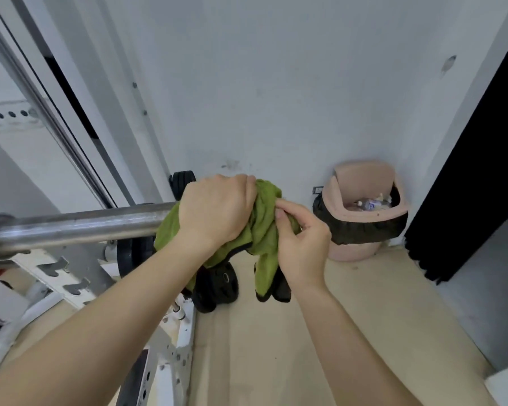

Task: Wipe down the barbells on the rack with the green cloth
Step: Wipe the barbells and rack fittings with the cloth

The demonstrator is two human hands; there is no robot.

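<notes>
Two hands meet at the barbell (79, 222) end: left hand (217, 209) clamps the green cloth (261, 218) around it, right hand (301, 241) pinches a fold (bare floor (276, 347) below, pink bin (361, 212) beyond).

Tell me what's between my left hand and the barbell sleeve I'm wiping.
In the head view, the green cloth lies between your left hand and the barbell sleeve, wrapped over its end.

barbell (79, 222): glossy smooth metal | green cloth (261, 224): soft matt fabric
</notes>
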